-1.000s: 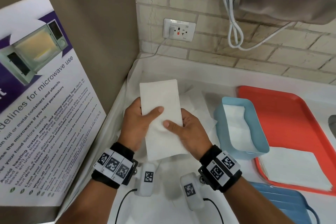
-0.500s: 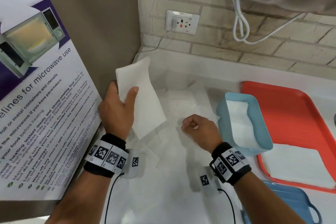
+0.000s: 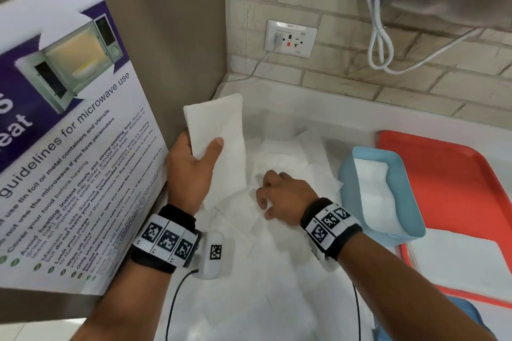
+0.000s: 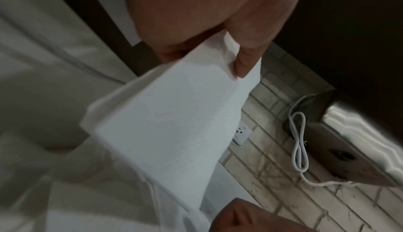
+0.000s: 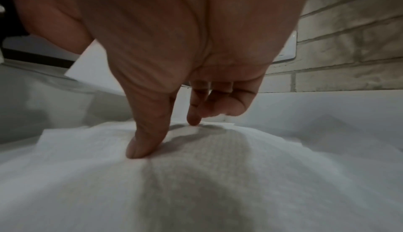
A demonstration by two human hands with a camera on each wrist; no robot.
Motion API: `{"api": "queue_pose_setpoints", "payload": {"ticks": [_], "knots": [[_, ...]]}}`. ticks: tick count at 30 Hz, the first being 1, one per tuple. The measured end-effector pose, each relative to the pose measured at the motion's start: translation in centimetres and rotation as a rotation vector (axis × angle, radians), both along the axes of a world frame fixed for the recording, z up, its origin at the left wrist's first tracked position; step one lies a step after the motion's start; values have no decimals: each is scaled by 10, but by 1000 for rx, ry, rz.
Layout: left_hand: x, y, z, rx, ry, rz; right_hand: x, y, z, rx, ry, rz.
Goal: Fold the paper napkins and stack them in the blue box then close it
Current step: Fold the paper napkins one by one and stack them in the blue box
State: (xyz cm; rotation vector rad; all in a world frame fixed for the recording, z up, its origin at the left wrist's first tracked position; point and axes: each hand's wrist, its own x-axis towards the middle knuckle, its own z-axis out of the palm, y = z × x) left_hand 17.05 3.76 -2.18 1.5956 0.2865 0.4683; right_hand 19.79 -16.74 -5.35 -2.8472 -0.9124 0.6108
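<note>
White paper, loose and overlapping, covers the counter nearest the viewer: the spread napkins (image 3: 279,163) lie directly under and ahead of the right hand (image 3: 282,196). The right hand's thumb (image 5: 144,142) and one fingertip (image 5: 193,118) touch the top sheet with the remaining fingers curled above it; whether the sheet is already pinched cannot be told. To that hand's right, just beside the wrist, stands the blue box (image 3: 357,188), uncovered, with folded napkins inside, its long axis running away from the viewer. Farther off and to the left, the left hand (image 3: 191,171) grips a folded napkin (image 3: 221,144) between thumb and fingers, held up off the counter with its long axis pointing away. The hands are apart. The box lies across the right hand from the folded napkin, so the right hand is judged the nearer to it; a transfer from the left must pass over the loose sheets.
</note>
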Motion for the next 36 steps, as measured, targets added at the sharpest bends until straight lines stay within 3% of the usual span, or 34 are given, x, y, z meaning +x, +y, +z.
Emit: {"api": "queue_pose_setpoints", "payload": {"ticks": [4, 10, 14, 19, 23, 30, 32, 36], "knots": [[-1, -2, -3, -3, 18, -11, 2, 1, 4, -3, -32, 71], [5, 0, -5, -122, 66, -29, 3, -9, 24, 235, 55, -35], [6, -1, -5, -161, 68, -41, 9, -15, 39, 128, -16, 11], [7, -1, -3, -193, 55, -53, 9, -24, 56, 138, -29, -74], [9, -4, -3, -220, 50, -82, 12, -36, 74, 78, -253, -128], [8, -16, -2, -324, 83, -132, 1, -52, 121, 602, -623, -295], [8, -21, 1, -363, 88, -175, -7, -49, 135, 758, -566, -324], [5, -32, 6, -432, 83, -255, -14, -39, 138, 1241, -168, -534]]}}
